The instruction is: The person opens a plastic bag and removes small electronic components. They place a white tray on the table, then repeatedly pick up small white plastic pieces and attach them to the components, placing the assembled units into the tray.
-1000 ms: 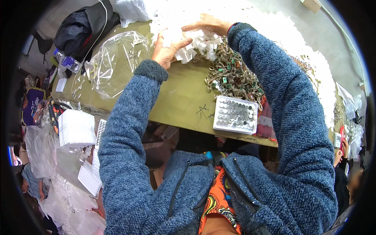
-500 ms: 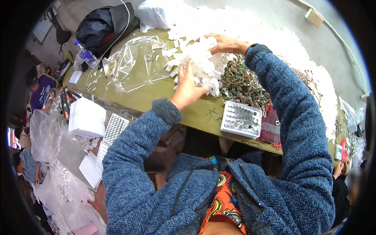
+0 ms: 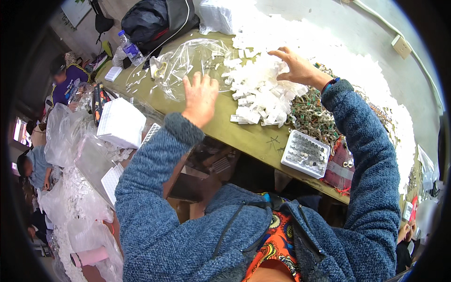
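Note:
My left hand point(image 3: 200, 99) is raised at the near edge of a clear plastic bag point(image 3: 176, 87), fingers spread and holding nothing. Above the right side of a heap of small white pieces point(image 3: 257, 96) is my right hand point(image 3: 300, 69), empty, with thumb and fingers apart. The white heap lies on the olive tabletop point(image 3: 221, 124), between the bag and a pile of tangled brown and green small parts point(image 3: 314, 115). In front of that pile sits a white box point(image 3: 300, 170) with rows of small round grey and white parts. Beside the box is a red-and-grey plaid cloth point(image 3: 339, 169).
A black bag point(image 3: 145, 21), a water bottle point(image 3: 130, 49) and a plastic-wrapped block point(image 3: 216, 18) stand at the back left. Stacked white trays point(image 3: 120, 121) are on the left. Another person's hands point(image 3: 408, 231) show at far right; other people sit at far left.
Both hands have come away from the white heap and opened. My left hand moved left toward the clear bag; my right lifted off to the right. The whole view has shifted somewhat.

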